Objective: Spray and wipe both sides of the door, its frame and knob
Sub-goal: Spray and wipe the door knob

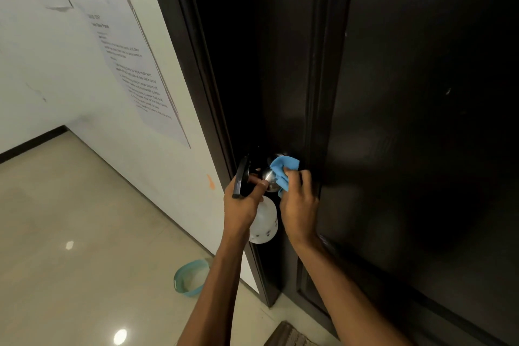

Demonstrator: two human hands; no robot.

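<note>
Blue cloth (285, 173) is being pressed around the steel knob (268, 178) by the right hand (297, 202), whose fingers are curling on it to rub the metal. Beside it, the left hand (243, 205) is gripping the spray bottle (264, 220), likely keeping it handy for spraying. Around them, the dark door (407, 121) is standing against its frame (196, 64).

Brushed metal knob (269, 177), soft cloth (285, 170), glossy door (407, 121).
</note>
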